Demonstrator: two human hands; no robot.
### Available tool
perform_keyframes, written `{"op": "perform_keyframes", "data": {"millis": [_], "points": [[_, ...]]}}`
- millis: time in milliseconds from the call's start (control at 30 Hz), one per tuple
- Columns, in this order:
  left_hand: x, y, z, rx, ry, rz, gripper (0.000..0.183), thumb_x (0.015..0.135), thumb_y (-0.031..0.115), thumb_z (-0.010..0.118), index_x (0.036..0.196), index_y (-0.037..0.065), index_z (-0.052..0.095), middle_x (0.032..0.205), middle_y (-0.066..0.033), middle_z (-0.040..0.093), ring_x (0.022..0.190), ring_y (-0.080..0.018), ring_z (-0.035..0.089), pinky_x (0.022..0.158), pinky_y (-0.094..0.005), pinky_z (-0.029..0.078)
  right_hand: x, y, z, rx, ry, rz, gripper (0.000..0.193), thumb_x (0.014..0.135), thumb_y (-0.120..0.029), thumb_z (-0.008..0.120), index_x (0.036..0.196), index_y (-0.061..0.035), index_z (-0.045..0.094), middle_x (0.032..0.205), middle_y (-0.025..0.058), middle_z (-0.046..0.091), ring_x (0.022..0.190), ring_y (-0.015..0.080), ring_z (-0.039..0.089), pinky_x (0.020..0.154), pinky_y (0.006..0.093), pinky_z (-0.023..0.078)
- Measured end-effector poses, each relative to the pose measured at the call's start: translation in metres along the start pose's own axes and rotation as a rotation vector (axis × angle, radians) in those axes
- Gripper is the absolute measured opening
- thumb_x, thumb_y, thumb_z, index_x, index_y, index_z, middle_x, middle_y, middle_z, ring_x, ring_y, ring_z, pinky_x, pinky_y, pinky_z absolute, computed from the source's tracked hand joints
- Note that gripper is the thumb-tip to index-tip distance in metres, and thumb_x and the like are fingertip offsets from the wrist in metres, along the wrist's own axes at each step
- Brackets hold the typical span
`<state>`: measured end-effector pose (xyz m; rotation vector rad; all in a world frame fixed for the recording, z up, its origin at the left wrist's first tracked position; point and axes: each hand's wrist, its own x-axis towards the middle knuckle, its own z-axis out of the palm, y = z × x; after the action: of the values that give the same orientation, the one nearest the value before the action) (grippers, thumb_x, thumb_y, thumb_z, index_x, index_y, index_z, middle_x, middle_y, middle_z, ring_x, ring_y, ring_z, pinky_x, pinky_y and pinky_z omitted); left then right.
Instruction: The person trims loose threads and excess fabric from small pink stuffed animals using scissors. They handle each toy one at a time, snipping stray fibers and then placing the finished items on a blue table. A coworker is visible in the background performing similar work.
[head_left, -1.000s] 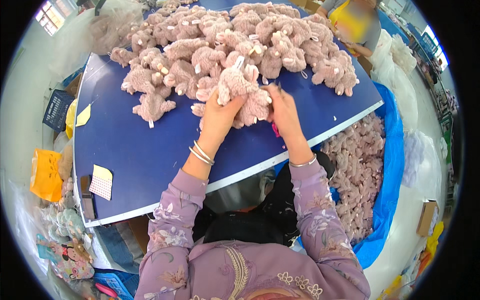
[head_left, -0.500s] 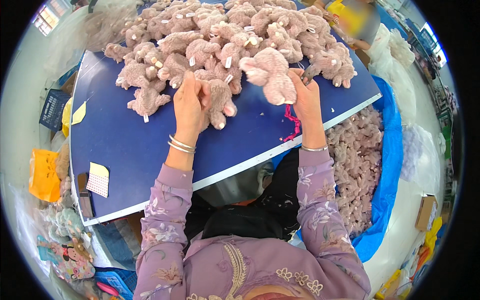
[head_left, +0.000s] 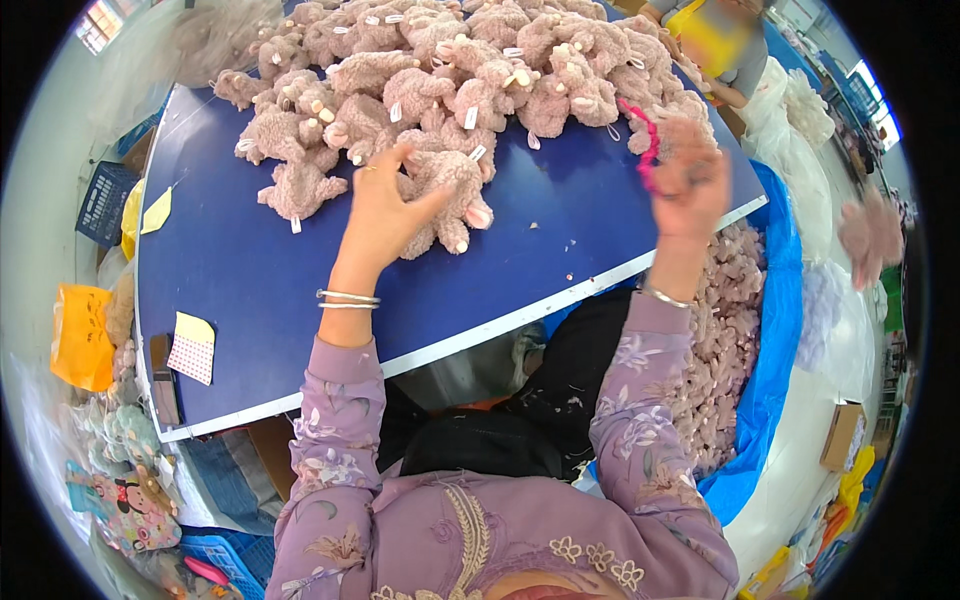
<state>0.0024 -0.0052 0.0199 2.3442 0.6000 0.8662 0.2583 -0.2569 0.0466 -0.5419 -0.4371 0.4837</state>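
On my feed, the front plush (head_left: pixel 448 208) lies on the blue table (head_left: pixel 480 290) right beside the nearer left hand (head_left: pixel 383 215), fingers spread, its long axis unclear; blurred right hand (head_left: pixel 692 190), grip I can't tell.

1. The place looks like a workshop or small factory floor for soft toys.
2. A broad blue table (head_left: pixel 270 300) with a pale edge carries a heap of near-identical pink-brown plush toys (head_left: pixel 425 85), many with a white loop or label, far more than a home would hold.
3. Beside it, a big blue sack (head_left: pixel 782 290) bulges with more small pinkish pieces (head_left: pixel 722 350).
4. A co-worker (head_left: pixel 748 75) in grey and yellow stands at the table's far side.
5. Bulk packing lies about: clear plastic bags (head_left: pixel 215 50), a dark blue crate (head_left: pixel 105 203), a cardboard box (head_left: pixel 845 437) on the pale floor (head_left: pixel 785 410).
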Motion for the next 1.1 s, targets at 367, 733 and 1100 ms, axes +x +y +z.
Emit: {"op": "perform_keyframes", "data": {"millis": [367,733,1100], "points": [[-0.008,0.027,0.021,-0.356,-0.054,-0.114,0.035,0.072,0.015,0.074,0.1,0.0,0.057,0.095,-0.0106,0.06,0.086,-0.0177,0.059,0.074,-0.0325,0.049,-0.049,0.12,0.074,-0.905,-0.38,0.307,0.049,0.083,-0.023,0.071,0.119,0.0052,0.053,0.106,0.0078,0.061,0.095,0.012,0.056,0.083,0.0271,0.047],[-0.007,0.023,0.028,-0.832,-0.048,-0.287,0.035,0.085,0.011,0.07,0.114,-0.001,0.054,0.097,-0.0053,0.062,0.081,-0.0083,0.059,0.069,-0.0226,0.05,-0.04,0.125,0.058,-0.711,-0.161,0.256,0.015,0.09,-0.014,0.062,0.096,0.0,0.061,0.083,-0.002,0.059,0.074,0.0055,0.051,0.065,0.0226,0.043],[-0.002,0.013,0.023,-1.11,0.086,-0.306,0.014,0.093,0.017,0.062,0.094,0.003,0.061,0.08,-0.0014,0.062,0.066,-0.0068,0.055,0.061,-0.022,0.046,-0.029,0.104,0.046,-0.603,-0.085,0.278,0.014,0.089,-0.014,0.065,0.093,-0.0003,0.065,0.08,0.0015,0.063,0.063,0.0071,0.055,0.053,0.0243,0.043]]}}
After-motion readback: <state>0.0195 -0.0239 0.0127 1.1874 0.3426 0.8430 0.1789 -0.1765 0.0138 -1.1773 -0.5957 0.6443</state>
